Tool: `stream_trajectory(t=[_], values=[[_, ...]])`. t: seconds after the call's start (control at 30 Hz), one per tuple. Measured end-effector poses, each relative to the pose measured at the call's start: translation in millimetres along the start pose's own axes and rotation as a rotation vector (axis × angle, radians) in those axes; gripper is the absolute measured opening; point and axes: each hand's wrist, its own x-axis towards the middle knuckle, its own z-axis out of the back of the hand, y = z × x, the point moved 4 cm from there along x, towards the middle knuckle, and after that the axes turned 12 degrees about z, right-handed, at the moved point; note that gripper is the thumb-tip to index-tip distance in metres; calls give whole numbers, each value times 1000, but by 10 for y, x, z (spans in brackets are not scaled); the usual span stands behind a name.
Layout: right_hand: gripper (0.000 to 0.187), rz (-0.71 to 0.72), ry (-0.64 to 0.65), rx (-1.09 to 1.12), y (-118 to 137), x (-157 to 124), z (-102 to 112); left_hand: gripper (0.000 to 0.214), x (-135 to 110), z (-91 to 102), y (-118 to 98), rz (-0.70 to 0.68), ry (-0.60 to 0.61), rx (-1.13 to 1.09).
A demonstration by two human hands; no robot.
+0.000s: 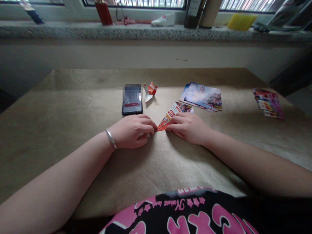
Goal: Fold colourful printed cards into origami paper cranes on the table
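A folded piece of printed paper, orange and white with a narrow pointed end, lies on the table between my hands. My left hand, with a silver bracelet at the wrist, pinches the paper's pointed tip. My right hand rests over the paper's right part with its fingertips pressed on the lower orange edge, hiding some of it. Just beyond my left hand lies a phone with a partly blurred screen. A small folded paper crane, red, orange and white, stands to the right of the phone.
Several printed leaflets lie stacked behind my right hand. More colourful leaflets lie near the right side of the table. A granite windowsill at the back holds a red container, bottles and a yellow object.
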Motion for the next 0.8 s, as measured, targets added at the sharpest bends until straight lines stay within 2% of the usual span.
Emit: stream_trajectory(t=[0.3,0.8], values=[[23,-1,15,-16,13,16,-24,30,23,-38,-1,12,-39,35],[28,1,47,4,-2,35,-2,25,70,-112,-67,42,-79,117]])
